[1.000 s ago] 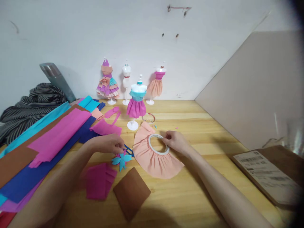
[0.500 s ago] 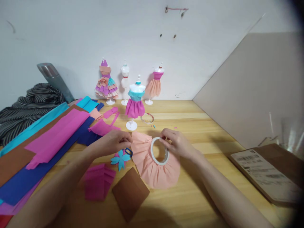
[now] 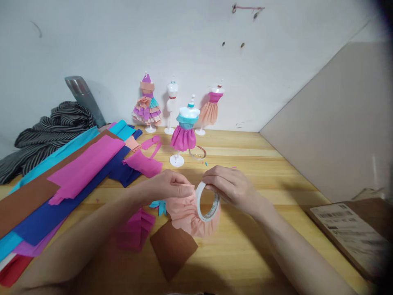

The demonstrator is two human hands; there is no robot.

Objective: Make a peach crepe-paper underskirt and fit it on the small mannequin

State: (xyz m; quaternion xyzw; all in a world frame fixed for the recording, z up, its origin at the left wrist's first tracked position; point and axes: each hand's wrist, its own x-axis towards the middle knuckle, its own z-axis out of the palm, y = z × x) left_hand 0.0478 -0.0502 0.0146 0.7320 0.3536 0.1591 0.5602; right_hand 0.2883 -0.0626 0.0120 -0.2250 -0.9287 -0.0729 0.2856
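My left hand (image 3: pixel 172 185) pinches the upper edge of a gathered peach crepe-paper ruffle (image 3: pixel 182 211) between thumb and fingers. My right hand (image 3: pixel 230 186) grips the top of a white roll of tape (image 3: pixel 201 205), which is tilted on edge over the ruffle's right part. Some of the ruffle shows through and behind the roll. Just below my left hand lies a blue paper flower (image 3: pixel 159 206), partly covered. A brown paper square (image 3: pixel 173 249) and folded magenta paper (image 3: pixel 138 229) lie nearer to me.
Four-way clutter is at the back: several small dress forms, the nearest in a teal and magenta dress (image 3: pixel 183 137), with a bangle-like ring (image 3: pixel 198 153) beside it. Coloured paper sheets (image 3: pixel 89 164) spread leftward near striped cloth (image 3: pixel 58 131). A labelled cardboard package (image 3: pixel 346 233) lies right.
My left hand has moved right and closed on the ruffle's edge. The ruffle and tape roll have tilted, and the roll's printed inside now shows. The view has shifted slightly left.
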